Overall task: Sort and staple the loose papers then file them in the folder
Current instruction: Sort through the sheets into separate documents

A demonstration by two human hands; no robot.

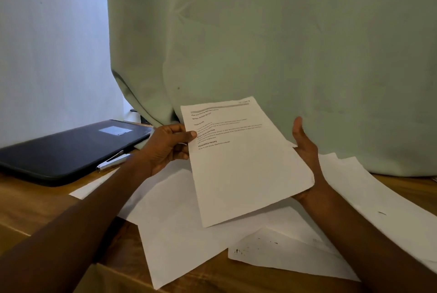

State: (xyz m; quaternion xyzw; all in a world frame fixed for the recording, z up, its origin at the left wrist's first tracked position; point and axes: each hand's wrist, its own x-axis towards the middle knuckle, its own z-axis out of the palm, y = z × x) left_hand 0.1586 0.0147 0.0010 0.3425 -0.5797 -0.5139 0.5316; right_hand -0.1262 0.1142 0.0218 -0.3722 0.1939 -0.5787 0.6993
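A printed sheet (241, 162) with headings on its upper half is held up above the table, tilted. My left hand (168, 148) pinches its left edge, thumb on the front. My right hand (305, 151) is behind its right edge with straight fingers and the palm facing the sheet. Several loose white papers (189, 229) lie scattered on the wooden table (35, 207) below. A black folder (71, 148) lies flat at the left. A silver stapler (111, 161) rests by the folder's front edge.
A pale green curtain (283, 44) hangs close behind the table and reaches its surface. A white wall (52, 44) is at the back left. More paper (390, 198) runs toward the right edge.
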